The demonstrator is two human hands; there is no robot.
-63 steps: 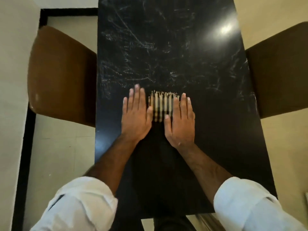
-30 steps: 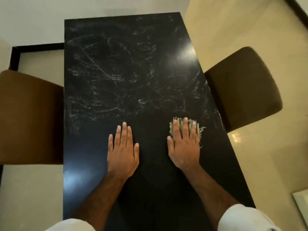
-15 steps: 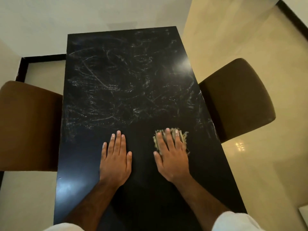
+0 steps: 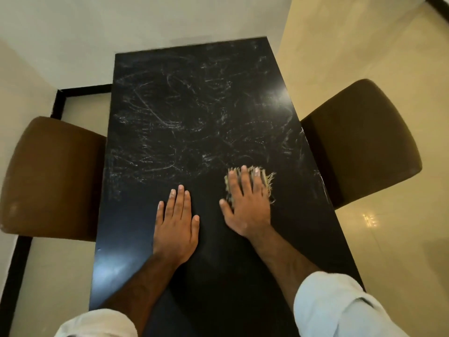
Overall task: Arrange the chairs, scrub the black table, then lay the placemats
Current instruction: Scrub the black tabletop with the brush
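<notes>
The long black table runs away from me; its far half is covered in whitish smear marks and its near half looks dark and clean. My right hand presses flat on a small frayed, striped cloth right of the table's middle. My left hand lies flat on the bare tabletop beside it, fingers together, holding nothing. A brown chair is tucked against the left edge. A darker brown chair stands at the right edge.
A cream tiled floor surrounds the table, with a black border strip along the left. A pale wall stands behind the table's far end. My rolled white sleeves fill the bottom corners.
My right hand has slid the cloth back to the right after moving left half a second ago. My left hand stays flat on the table. The head view has shifted.
</notes>
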